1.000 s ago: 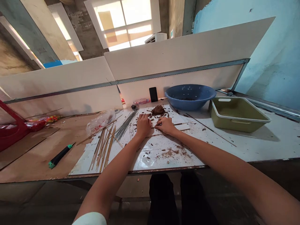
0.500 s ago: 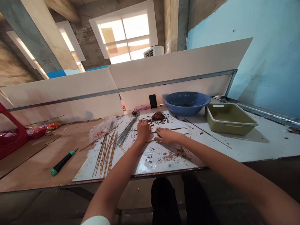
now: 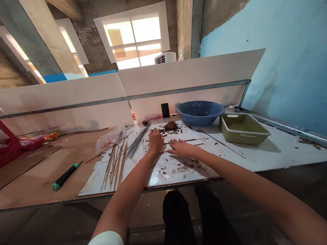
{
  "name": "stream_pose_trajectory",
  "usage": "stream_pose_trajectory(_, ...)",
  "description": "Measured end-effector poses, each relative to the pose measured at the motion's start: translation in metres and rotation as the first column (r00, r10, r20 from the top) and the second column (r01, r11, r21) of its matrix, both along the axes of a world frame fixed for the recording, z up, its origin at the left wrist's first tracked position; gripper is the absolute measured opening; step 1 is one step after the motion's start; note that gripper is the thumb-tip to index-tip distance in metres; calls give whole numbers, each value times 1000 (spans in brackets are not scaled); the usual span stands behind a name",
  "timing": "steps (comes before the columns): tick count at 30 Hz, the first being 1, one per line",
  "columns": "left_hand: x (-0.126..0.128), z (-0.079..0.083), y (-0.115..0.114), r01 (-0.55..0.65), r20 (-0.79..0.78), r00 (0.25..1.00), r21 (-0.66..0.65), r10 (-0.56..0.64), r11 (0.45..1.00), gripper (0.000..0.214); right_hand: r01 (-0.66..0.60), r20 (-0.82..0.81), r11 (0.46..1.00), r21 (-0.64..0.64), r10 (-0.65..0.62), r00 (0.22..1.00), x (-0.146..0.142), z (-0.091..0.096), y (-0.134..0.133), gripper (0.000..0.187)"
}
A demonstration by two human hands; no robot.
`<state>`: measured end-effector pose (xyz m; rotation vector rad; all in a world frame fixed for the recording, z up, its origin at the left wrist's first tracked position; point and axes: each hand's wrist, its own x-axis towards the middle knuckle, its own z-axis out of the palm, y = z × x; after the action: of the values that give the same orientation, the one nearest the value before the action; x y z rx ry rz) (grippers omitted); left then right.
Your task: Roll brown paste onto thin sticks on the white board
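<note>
Both hands lie palm down on a white board [image 3: 163, 175] on the table. My left hand [image 3: 155, 140] and my right hand [image 3: 182, 147] rest flat, fingers stretched out, over a thin brown-coated stick [image 3: 195, 139] that runs off to the right. A lump of brown paste [image 3: 171, 125] sits just beyond the fingers, with crumbs scattered around. To the left lie a bundle of thin grey sticks [image 3: 138, 141] and several bare bamboo sticks [image 3: 115, 162].
A blue bowl [image 3: 200, 112] and an olive-green tray [image 3: 244, 128] stand at the back right. A black phone [image 3: 165, 110] leans on the white partition. A green-handled tool [image 3: 65, 176] and a clear plastic bag [image 3: 110, 136] lie left; something red [image 3: 10, 148] sits far left.
My right hand has slid a little toward me over the stick while the left hand stayed put. The camera has tilted slightly, so the scene sits lower in the frame.
</note>
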<state>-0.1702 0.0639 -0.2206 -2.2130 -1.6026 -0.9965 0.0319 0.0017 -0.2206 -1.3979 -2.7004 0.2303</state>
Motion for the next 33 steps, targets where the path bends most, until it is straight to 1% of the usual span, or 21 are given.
stream_pose_trajectory(3, 1, -1, 0, -1, 3, 1000, -10, 1, 1000, 26, 72, -1, 997, -21, -72, 997, -8, 4, 13, 77)
stream_pose_trajectory(6, 1, -1, 0, -8, 10, 1000, -10, 8, 1000, 26, 121, -36, 993, 2, -121, 992, -14, 3, 22, 77)
stream_pose_trajectory(8, 1, -1, 1, -6, 10, 1000, -4, 6, 1000, 26, 113, -53, 993, 17, -112, 992, -12, -1, 19, 83)
stream_pose_trajectory(11, 1, -2, 1, 1, 10, 1000, 11, -1, 1000, 25, 50, -51, 998, 34, -48, 998, -4, -12, 3, 92)
stream_pose_trajectory(13, 2, -3, 1, 4, 10, 1000, 18, -4, 1000, 25, 19, -39, 998, 57, -17, 999, 1, -18, -7, 95)
stream_pose_trajectory(15, 2, -3, 1, 4, 11, 1000, 21, -4, 1000, 24, 20, -34, 997, 75, -17, 999, 2, -20, -9, 95)
stream_pose_trajectory(17, 2, -4, 2, 0, 8, 1000, 18, 0, 1000, 23, 46, -32, 997, 68, -44, 999, -2, -18, -2, 92)
stream_pose_trajectory(21, 2, -3, 2, -2, -9, 1000, 6, 3, 1000, 23, 127, 5, 991, 32, -128, 992, -17, -5, 22, 83)
stream_pose_trajectory(23, 1, -3, 2, 1, -9, 1000, 6, -1, 1000, 24, 156, 8, 987, 33, -156, 988, -21, -2, 26, 82)
stream_pose_trajectory(25, 1, -3, 2, 3, -4, 1000, 6, -3, 1000, 24, 145, -1, 989, 42, -145, 989, -19, -5, 20, 86)
stream_pose_trajectory(27, 1, -3, 2, 5, 5, 1000, 3, -5, 1000, 24, 96, -13, 993, 63, -95, 995, -13, -12, 8, 89)
stream_pose_trajectory(30, 1, -4, 3, 5, 26, 1000, 1, -5, 1000, 27, 25, -29, 995, 97, -23, 999, -3, -23, -8, 85)
stream_pose_trajectory(31, 1, -4, 3, 3, 33, 999, 3, -3, 1000, 27, 19, -31, 995, 98, -16, 999, -1, -25, -8, 84)
stream_pose_trajectory(33, 0, -4, 3, -2, 38, 999, 4, 2, 1000, 28, 35, -25, 996, 79, -33, 999, -2, -23, -1, 84)
